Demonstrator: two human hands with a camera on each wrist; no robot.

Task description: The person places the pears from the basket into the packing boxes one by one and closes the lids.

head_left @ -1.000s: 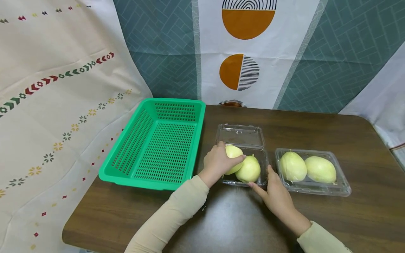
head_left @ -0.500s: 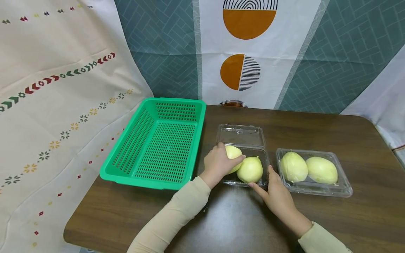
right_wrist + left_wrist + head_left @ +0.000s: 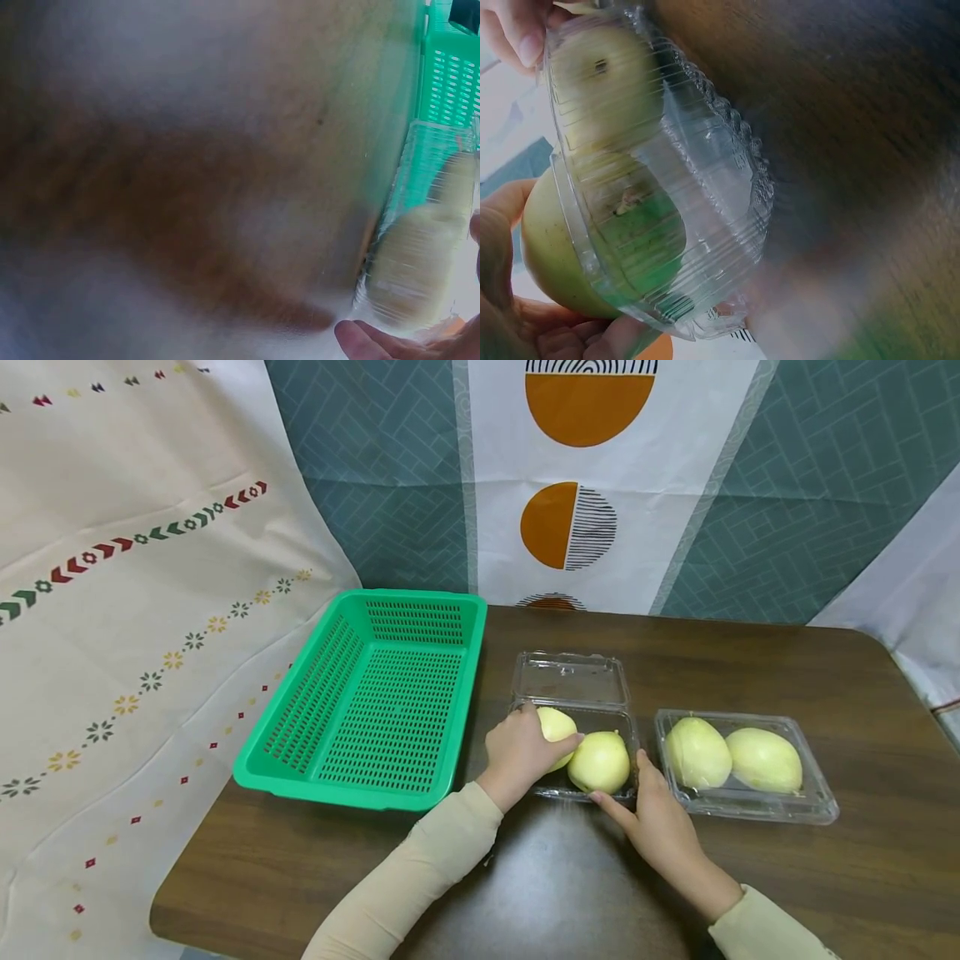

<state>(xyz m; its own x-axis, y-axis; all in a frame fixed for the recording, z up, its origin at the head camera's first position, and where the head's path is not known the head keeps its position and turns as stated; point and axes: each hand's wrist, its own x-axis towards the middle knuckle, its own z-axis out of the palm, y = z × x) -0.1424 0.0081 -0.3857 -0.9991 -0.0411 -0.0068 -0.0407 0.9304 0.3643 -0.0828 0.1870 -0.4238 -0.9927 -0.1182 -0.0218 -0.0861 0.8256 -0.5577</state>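
A clear plastic clamshell container [image 3: 568, 683], lid folded back, lies mid-table with two pale yellow-green pears in it. Around the left pear [image 3: 555, 725] curl the fingers and thumb of my left hand [image 3: 519, 752]; the left wrist view shows this pear [image 3: 547, 240] low in the container, part of it seen through the ribbed plastic. Beside it sits the right pear [image 3: 600, 762], close to my left thumb. My right hand [image 3: 660, 827] holds the container's near right corner, thumb at the front edge and fingers along the right side. Its fingertips [image 3: 529, 46] appear in the left wrist view.
A green slotted plastic basket [image 3: 360, 793] stands on the left of the brown wooden table [image 3: 750, 668]. To the right, a second clear container [image 3: 806, 810] holds two more pears [image 3: 699, 753]. Patterned cloths [image 3: 390, 485] hang behind and at the left.
Inside the container, the right pear has shifted slightly to the right. My left hand and its pear have also edged right. My right hand keeps its place at the corner.
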